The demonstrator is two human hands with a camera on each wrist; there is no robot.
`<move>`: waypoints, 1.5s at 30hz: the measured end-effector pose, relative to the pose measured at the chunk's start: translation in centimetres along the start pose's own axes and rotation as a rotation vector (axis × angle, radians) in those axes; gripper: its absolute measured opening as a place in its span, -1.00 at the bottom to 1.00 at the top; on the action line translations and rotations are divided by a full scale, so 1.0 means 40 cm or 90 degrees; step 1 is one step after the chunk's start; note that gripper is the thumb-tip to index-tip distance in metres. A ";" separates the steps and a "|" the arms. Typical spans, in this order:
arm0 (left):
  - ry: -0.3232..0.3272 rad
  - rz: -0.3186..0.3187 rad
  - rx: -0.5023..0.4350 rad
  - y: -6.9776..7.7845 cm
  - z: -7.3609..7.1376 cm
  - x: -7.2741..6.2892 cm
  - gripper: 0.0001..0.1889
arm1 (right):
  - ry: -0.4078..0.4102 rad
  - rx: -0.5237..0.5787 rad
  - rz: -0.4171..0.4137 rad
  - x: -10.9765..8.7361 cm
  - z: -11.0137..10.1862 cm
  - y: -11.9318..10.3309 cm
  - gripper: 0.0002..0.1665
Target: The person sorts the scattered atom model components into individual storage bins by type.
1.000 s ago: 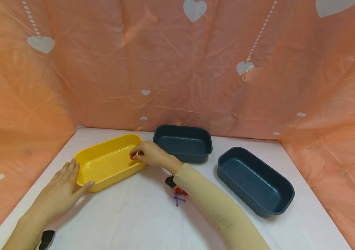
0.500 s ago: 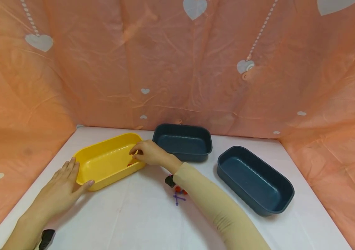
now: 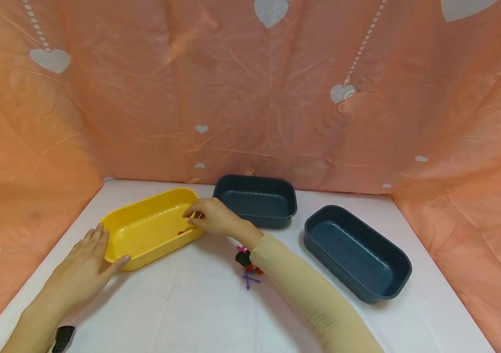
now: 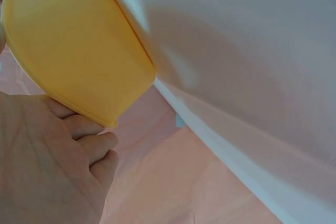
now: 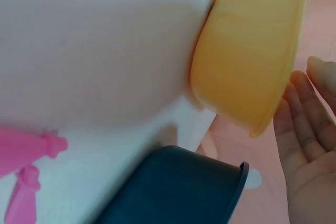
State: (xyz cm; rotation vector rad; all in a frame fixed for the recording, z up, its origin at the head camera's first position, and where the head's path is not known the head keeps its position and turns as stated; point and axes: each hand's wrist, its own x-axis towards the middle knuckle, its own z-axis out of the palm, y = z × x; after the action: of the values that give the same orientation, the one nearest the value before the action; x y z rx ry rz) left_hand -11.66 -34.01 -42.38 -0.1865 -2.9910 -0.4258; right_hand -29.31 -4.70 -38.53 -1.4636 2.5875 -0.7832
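A yellow tray (image 3: 142,230) sits at the left of the white table. My left hand (image 3: 80,267) rests against its near left end, fingers straight along the rim and thumb out to the side; the left wrist view shows the fingers touching the tray's edge. Over the tray's right end hovers my right hand (image 3: 216,216), fingers loosely bent, thumb apart, nothing seen between them. Below it, a small red piece (image 3: 181,233) lies in the tray, partly hidden by the near wall. In the right wrist view, the right fingers (image 5: 302,114) are beside the tray's rim.
Two dark blue trays stand at the back middle (image 3: 256,220) and right (image 3: 358,255). Under the right forearm lie small toys: a dark piece (image 3: 243,258), red pieces (image 3: 259,270), a purple jack-like piece (image 3: 250,280) and pink pieces (image 5: 23,153). A patterned orange curtain surrounds the table.
The right hand has let go of the small red piece, which has dropped into the yellow tray. The left hand stays on the tray; the head view has shifted slightly.
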 end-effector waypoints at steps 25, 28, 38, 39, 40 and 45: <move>0.004 0.005 0.004 -0.001 0.003 0.000 0.00 | 0.181 0.109 -0.020 -0.169 -0.058 0.043 -0.77; 0.003 0.008 0.000 -0.001 0.005 0.000 -0.01 | 0.198 0.111 -0.013 -0.197 -0.060 0.053 -0.77; 0.005 0.008 -0.002 -0.004 0.007 0.002 -0.01 | 0.231 0.095 0.009 -0.292 -0.060 0.094 -0.78; 0.002 0.007 -0.002 -0.004 0.007 0.002 -0.01 | 0.235 0.092 0.010 -0.302 -0.059 0.099 -0.78; 0.006 0.008 -0.001 -0.004 0.007 0.002 -0.01 | 0.237 0.090 0.011 -0.312 -0.059 0.103 -0.78; 0.012 0.015 0.001 -0.007 0.011 0.002 -0.01 | 0.213 0.092 0.035 -0.359 -0.063 0.115 -0.75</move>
State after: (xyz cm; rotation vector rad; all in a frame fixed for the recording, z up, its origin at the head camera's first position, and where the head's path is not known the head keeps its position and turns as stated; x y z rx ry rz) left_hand -11.80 -34.14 -42.85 -0.2152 -2.9680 -0.4212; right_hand -25.83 9.96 -41.12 -1.3108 2.7138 -1.2761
